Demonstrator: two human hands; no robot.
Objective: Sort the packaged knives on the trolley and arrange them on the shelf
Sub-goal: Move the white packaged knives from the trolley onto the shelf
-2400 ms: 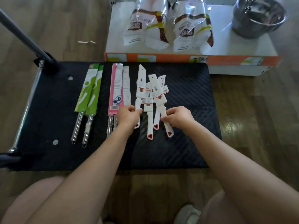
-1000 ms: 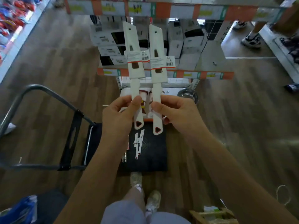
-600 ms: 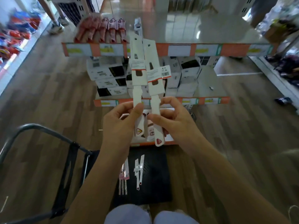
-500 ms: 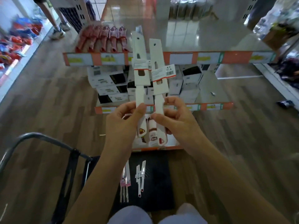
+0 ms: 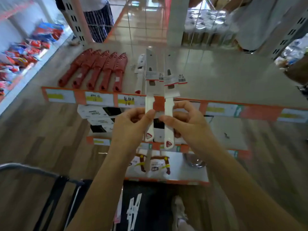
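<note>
The left hand [image 5: 131, 125] and right hand [image 5: 188, 124] each pinch one white packaged knife [image 5: 150, 84] by its handle, upright above the front edge of the top shelf [image 5: 225, 77] — light, stiff, smooth-sleeved things, I judge, best held at the handle, clear of the card-covered blade.

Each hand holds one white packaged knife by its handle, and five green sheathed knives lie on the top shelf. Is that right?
Not quite. The head view shows the five sheathed knives on the top shelf are red, not green. The left hand and right hand do each hold one white packaged knife by its handle.
</note>
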